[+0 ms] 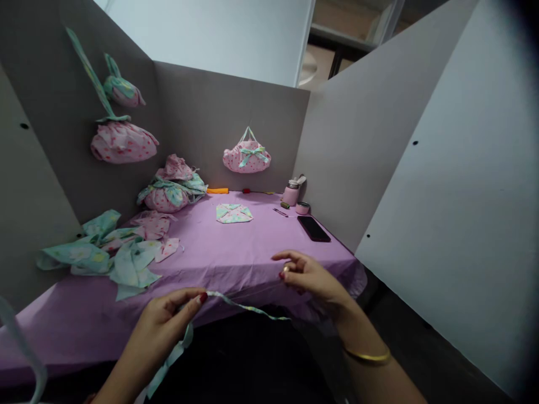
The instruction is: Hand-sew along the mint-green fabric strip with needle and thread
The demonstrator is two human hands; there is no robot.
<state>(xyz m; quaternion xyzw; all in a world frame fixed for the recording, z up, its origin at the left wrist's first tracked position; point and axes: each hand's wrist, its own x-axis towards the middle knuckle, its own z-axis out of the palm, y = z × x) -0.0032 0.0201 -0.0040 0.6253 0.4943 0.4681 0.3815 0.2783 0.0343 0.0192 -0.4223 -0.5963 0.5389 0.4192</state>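
Note:
A narrow green patterned fabric strip (pixel 248 308) is pinched between the thumb and fingers of my left hand (pixel 172 314) near the table's front edge. One end of the strip extends rightward and sags below my right hand; a wider green piece (pixel 179 350) hangs under my left wrist. Thumb and fingers are bent together on my right hand (pixel 309 278), which wears a ring. A fine thread runs between the two hands. Whether a needle is in the right fingers is too small to tell.
On the purple-covered table (pixel 252 247) lie a folded patterned piece (pixel 234 213), a phone (pixel 314 229), a pink jar (pixel 290 193) and fabric pieces (pixel 135 261) at left. Pink pouches (pixel 124 143) hang on the grey partitions.

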